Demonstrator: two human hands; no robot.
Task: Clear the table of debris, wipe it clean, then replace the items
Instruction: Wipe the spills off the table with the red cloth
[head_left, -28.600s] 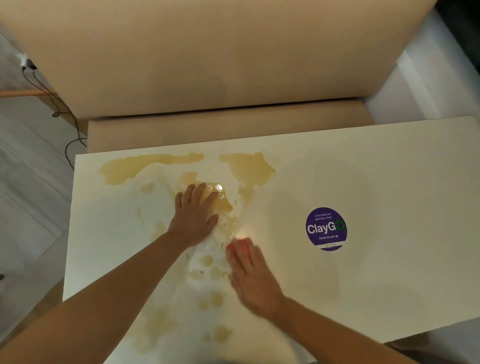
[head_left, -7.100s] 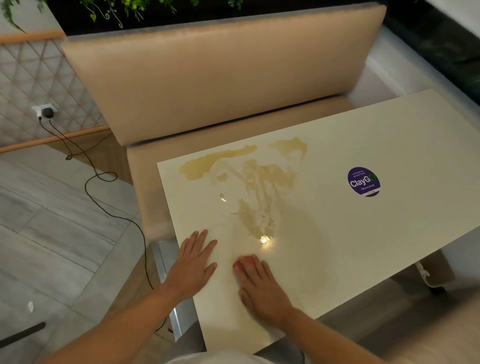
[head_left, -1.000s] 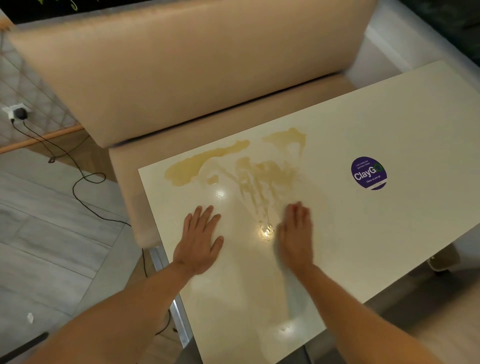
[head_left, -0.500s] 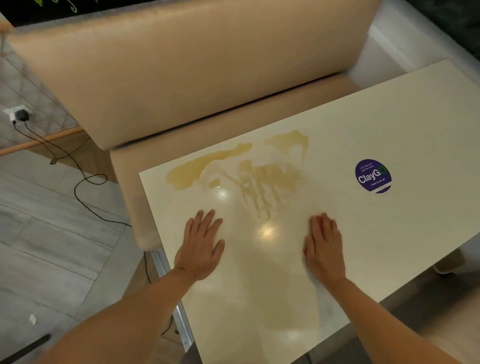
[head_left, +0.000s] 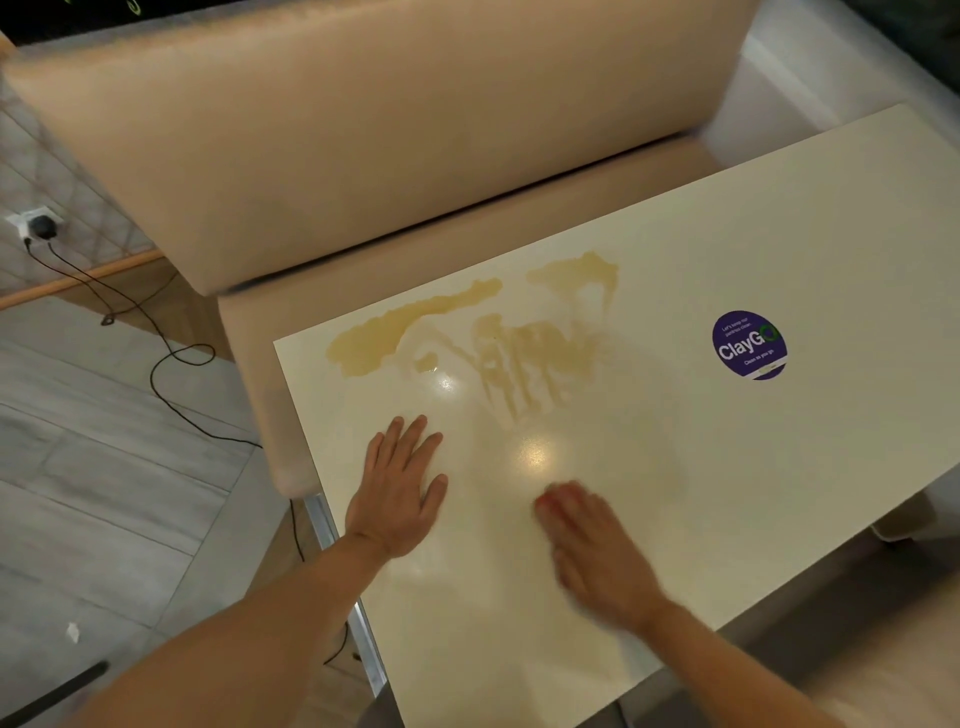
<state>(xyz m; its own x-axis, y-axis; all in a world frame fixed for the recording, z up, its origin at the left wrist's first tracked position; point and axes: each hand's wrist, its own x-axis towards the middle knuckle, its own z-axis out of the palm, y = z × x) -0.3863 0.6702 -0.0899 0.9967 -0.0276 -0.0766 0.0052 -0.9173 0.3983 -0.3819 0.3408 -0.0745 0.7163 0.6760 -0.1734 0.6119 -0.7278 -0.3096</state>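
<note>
Table (head_left: 779, 467), cream-white glossy rectangular top, fills centre and right of view, w/ a tan-brown liquid spill (head_left: 483, 332) smeared across its far-left part. Spill has a long puddle toward the left corner, a smaller patch further right, and streaky finger-like smears running toward the near side. Two bright light reflections sit on the wet surface just below the smears.

Left hand (head_left: 400, 488) lies flat on the table near the left edge, fingers straight and slightly spread, palm down, holding nothing. Right hand (head_left: 597, 556) also palm down on the table, nearer the near edge, fingers straight & together; it's motion-blurred, fingertips look reddish, and can't tell whether anything is under the palm. Both hands sit apart from the spill, on the near side of it.

Round purple "ClayGo" sticker (head_left: 749, 345) is stuck to the table, well right of the spill.

Beyond the table: beige padded bench seat (head_left: 467, 223) w/ a tall backrest, running along the far edge. Left: grey wood-look floor (head_left: 104, 467), a black cable (head_left: 156, 353) trailing from a white wall socket w/ black plug (head_left: 36, 224). Small white scrap (head_left: 72, 631) lies on the floor, bottom-left; too small to identify. Table's right end and near-right corner are cut off by the frame.
</note>
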